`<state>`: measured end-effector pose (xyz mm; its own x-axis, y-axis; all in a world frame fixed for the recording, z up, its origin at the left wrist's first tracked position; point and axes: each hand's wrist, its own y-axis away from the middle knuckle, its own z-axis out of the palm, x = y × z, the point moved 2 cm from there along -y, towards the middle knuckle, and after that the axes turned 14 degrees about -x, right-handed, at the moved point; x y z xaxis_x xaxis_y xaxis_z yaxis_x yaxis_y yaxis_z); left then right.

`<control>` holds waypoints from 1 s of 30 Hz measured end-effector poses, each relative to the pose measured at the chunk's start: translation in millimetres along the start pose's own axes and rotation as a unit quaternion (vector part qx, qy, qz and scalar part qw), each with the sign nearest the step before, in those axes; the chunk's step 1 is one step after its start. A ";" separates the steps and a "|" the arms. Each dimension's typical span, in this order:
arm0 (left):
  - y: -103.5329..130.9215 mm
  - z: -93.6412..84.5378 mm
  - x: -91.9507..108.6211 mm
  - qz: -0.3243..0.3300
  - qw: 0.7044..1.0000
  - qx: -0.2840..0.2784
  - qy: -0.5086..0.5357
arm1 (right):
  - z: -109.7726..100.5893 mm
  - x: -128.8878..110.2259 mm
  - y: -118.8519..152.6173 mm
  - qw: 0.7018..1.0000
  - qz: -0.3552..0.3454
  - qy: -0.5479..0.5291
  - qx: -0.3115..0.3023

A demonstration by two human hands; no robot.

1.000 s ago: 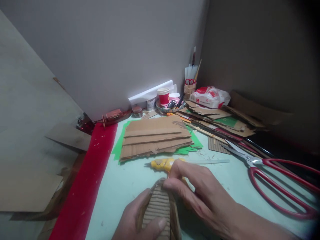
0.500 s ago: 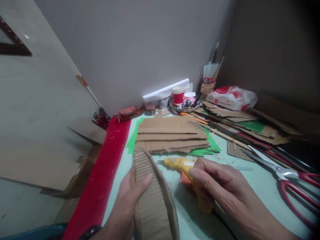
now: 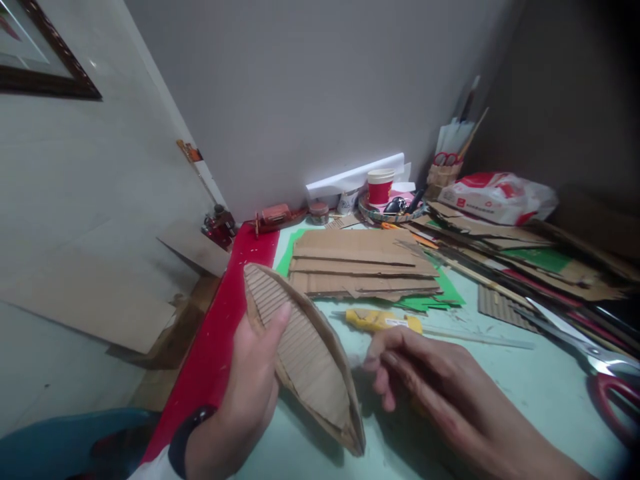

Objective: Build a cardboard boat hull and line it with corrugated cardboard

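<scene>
A boat-shaped cardboard piece [image 3: 305, 347] with a ribbed inner floor and raised sides is tilted over the table. My left hand [image 3: 255, 373] grips its left side, thumb lying on the ribbed floor. Close to its right edge is my right hand [image 3: 425, 373], fingers curled and pressed together; what they hold, if anything, is too blurred to name. A yellow glue gun [image 3: 370, 320] lies on the table just beyond the right hand, its nozzle pointing left and its handle mostly hidden. A clear stick [image 3: 480, 338] extends to the right behind it.
Cardboard sheets [image 3: 360, 257] lie on green paper at the back. Red-handled scissors [image 3: 595, 360] and long scraps [image 3: 500, 267] occupy the right. Near the wall stand a red cup [image 3: 380, 187], a tray [image 3: 367, 217] and a plastic bag [image 3: 500, 197]. A red strip [image 3: 215, 340] runs along the left edge.
The right hand has let go of the glue gun and moved beside the boat-shaped piece. That piece now shows its pointed near end and leans further left. The view has shifted left.
</scene>
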<state>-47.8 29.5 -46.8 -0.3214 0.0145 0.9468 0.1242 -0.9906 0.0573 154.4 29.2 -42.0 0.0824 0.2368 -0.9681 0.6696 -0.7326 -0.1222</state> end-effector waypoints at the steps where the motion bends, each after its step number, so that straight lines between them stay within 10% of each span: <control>1: -0.3 -0.6 -0.7 0.007 1.000 0.002 -0.001 | -0.1 -0.4 0.2 1.000 0.010 -0.005 -0.004; 5: -2.2 -3.9 -2.4 0.032 0.999 0.016 0.000 | -1.2 -0.4 2.2 0.996 0.089 0.008 -0.032; 11: -3.6 -15.0 1.6 0.045 0.998 0.034 -0.006 | -4.4 -3.6 4.6 0.969 -0.018 0.243 0.046; 17: -3.8 -14.5 4.1 0.059 0.998 0.024 -0.007 | 1.0 -6.6 2.5 0.975 -0.021 0.217 -0.046; 23: -6.3 -12.3 3.9 0.062 0.998 0.030 -0.006 | -2.2 -3.0 4.9 0.966 -0.069 0.249 0.006; 30: -5.0 -13.7 0.2 0.047 0.999 0.019 0.006 | 0.6 -9.4 5.8 0.961 0.029 0.276 -0.019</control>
<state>-61.3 32.6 -51.3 -0.3183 -0.0812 0.9445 0.1908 -0.9814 -0.0200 157.1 22.4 -33.8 0.4929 0.5052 -0.7084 0.6767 -0.7344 -0.0529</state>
